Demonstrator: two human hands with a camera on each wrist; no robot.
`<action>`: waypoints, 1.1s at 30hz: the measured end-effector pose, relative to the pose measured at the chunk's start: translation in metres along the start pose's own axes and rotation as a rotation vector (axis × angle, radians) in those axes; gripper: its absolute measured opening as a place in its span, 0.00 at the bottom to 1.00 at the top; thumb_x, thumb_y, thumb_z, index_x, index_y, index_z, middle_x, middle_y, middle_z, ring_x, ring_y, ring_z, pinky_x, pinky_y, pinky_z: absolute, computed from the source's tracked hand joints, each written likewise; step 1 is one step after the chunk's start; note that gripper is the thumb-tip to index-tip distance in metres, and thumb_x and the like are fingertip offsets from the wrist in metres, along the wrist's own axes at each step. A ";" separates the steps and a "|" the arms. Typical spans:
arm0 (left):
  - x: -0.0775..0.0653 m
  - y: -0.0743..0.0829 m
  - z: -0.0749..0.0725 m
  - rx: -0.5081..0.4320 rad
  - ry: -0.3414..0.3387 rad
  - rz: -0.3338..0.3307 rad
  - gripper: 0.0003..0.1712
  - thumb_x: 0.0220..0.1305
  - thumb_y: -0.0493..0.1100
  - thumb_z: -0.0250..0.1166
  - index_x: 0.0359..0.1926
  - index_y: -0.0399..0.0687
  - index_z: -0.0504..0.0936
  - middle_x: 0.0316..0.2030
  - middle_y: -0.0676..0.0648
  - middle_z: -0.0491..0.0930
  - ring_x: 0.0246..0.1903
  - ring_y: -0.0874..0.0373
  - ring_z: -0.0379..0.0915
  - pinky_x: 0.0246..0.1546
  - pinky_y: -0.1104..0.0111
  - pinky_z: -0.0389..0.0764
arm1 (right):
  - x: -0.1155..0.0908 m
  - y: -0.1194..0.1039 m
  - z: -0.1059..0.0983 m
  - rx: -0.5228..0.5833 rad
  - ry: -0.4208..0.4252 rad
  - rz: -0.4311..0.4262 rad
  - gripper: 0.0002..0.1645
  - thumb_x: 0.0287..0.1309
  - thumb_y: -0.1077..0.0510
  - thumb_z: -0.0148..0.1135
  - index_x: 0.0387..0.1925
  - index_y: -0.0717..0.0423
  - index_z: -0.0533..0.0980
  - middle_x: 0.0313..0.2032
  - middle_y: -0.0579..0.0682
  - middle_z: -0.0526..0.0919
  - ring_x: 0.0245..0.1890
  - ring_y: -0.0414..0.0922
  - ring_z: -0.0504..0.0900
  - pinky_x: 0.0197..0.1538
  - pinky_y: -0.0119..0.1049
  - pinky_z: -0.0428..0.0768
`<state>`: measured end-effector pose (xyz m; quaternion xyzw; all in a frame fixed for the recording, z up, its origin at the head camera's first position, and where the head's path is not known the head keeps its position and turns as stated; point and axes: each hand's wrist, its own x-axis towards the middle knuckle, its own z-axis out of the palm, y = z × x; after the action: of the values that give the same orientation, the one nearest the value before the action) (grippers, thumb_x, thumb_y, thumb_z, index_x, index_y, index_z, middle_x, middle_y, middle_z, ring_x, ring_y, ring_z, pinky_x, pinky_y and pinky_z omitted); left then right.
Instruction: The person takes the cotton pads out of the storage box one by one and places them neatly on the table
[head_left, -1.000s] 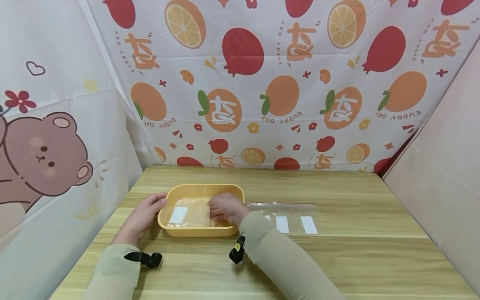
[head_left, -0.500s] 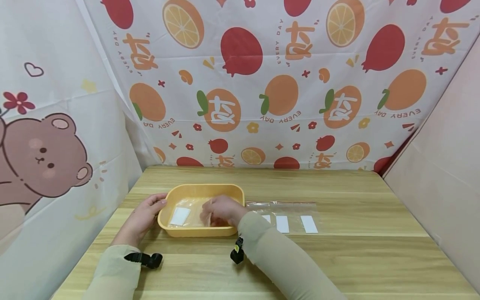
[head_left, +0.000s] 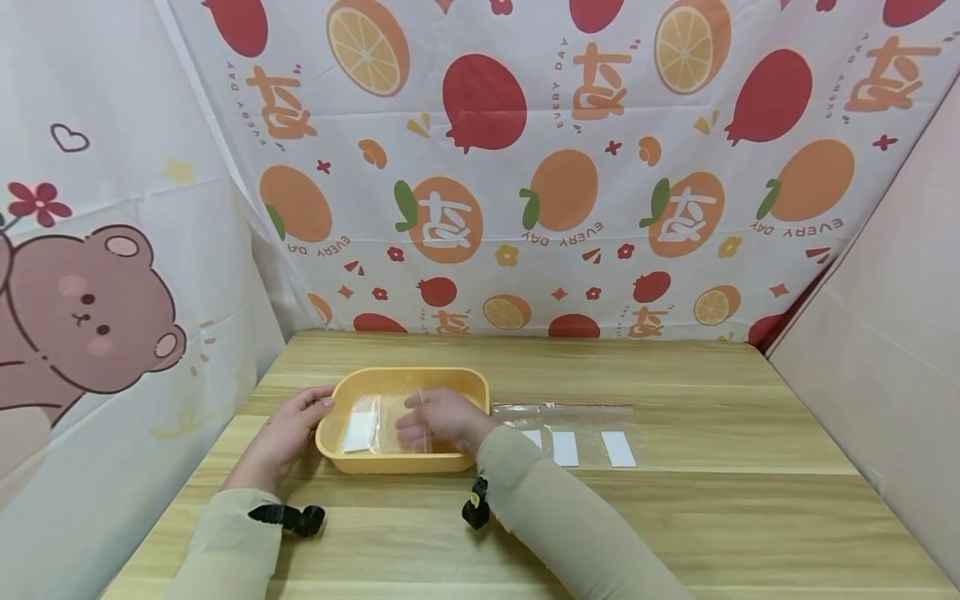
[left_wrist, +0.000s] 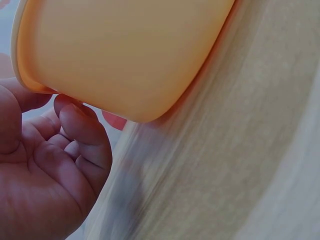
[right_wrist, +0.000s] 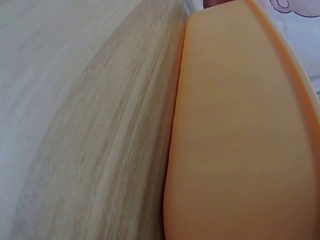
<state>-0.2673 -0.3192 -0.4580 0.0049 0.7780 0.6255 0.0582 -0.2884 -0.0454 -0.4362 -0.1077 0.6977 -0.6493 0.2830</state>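
On the wooden table [head_left: 675,517] stands a yellow plastic basin [head_left: 405,465]. My left hand [head_left: 288,427] grips its left end, thumb at the rim; the left wrist view shows that hand's curled fingers [left_wrist: 82,125] against the outer wall. My right hand [head_left: 442,419] reaches inside over the right end, its fingers loosely extended and seen through clear film. That film belongs to clear plastic bags [head_left: 393,417] with a white label [head_left: 361,431], lying in the basin. Only the basin's outer side [right_wrist: 240,125] fills the right wrist view; the right hand is hidden there.
Right of the basin, several clear bags lie flat on the table in a row, with white labels [head_left: 618,449]; the right sleeve [head_left: 555,500] partly covers them. A fruit-print cloth [head_left: 510,192] hangs behind the table, and a bear-print cloth [head_left: 90,317] hangs at the left.
Inside the basin my right hand has shifted slightly left, and its bunched fingers have spread under the film. A bag edge now crosses over them. The left hand has stayed put.
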 end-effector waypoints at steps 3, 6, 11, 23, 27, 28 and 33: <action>0.000 0.000 0.001 0.001 0.002 -0.010 0.33 0.82 0.50 0.47 0.75 0.32 0.56 0.70 0.29 0.60 0.49 0.68 0.74 0.47 0.70 0.80 | 0.000 0.000 0.000 0.014 -0.003 -0.015 0.22 0.74 0.67 0.47 0.65 0.65 0.71 0.42 0.56 0.87 0.40 0.52 0.87 0.42 0.45 0.86; -0.001 0.000 0.001 0.002 0.005 -0.014 0.33 0.82 0.50 0.47 0.75 0.32 0.56 0.70 0.30 0.60 0.49 0.68 0.74 0.47 0.70 0.80 | -0.001 -0.001 0.001 0.024 -0.011 -0.030 0.20 0.76 0.65 0.46 0.64 0.63 0.73 0.43 0.55 0.87 0.41 0.53 0.87 0.42 0.46 0.86; -0.002 0.001 0.001 0.007 0.004 -0.016 0.32 0.82 0.49 0.47 0.75 0.32 0.56 0.69 0.30 0.61 0.49 0.66 0.75 0.46 0.69 0.81 | -0.003 -0.002 0.001 0.037 0.005 -0.045 0.16 0.76 0.62 0.49 0.58 0.59 0.77 0.43 0.53 0.87 0.41 0.52 0.87 0.43 0.47 0.86; -0.002 -0.001 0.000 -0.007 0.005 -0.005 0.31 0.82 0.49 0.47 0.74 0.32 0.57 0.68 0.31 0.63 0.47 0.66 0.76 0.45 0.68 0.81 | -0.014 -0.013 0.001 0.118 0.047 -0.127 0.21 0.74 0.64 0.49 0.64 0.58 0.75 0.48 0.54 0.86 0.47 0.51 0.86 0.50 0.47 0.83; -0.002 -0.001 0.000 -0.001 0.010 0.001 0.31 0.82 0.49 0.48 0.74 0.32 0.58 0.67 0.31 0.65 0.47 0.66 0.76 0.44 0.68 0.81 | -0.020 -0.020 -0.003 0.111 0.040 -0.139 0.22 0.74 0.65 0.46 0.65 0.58 0.75 0.48 0.52 0.87 0.47 0.49 0.86 0.49 0.45 0.84; -0.002 -0.001 0.000 0.000 0.010 0.002 0.31 0.82 0.49 0.48 0.74 0.32 0.58 0.66 0.31 0.65 0.46 0.65 0.76 0.44 0.68 0.82 | -0.021 -0.021 -0.004 0.113 0.038 -0.142 0.23 0.74 0.65 0.45 0.65 0.58 0.75 0.48 0.52 0.87 0.47 0.49 0.86 0.49 0.44 0.84; -0.002 -0.002 0.000 0.004 0.013 0.007 0.32 0.82 0.49 0.48 0.74 0.31 0.58 0.67 0.30 0.64 0.47 0.65 0.76 0.44 0.67 0.82 | -0.026 -0.024 -0.010 0.162 0.031 -0.161 0.22 0.75 0.65 0.46 0.65 0.59 0.75 0.48 0.52 0.87 0.47 0.49 0.87 0.48 0.42 0.84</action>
<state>-0.2653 -0.3200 -0.4598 0.0039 0.7796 0.6241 0.0508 -0.2780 -0.0264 -0.4064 -0.1303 0.6363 -0.7257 0.2270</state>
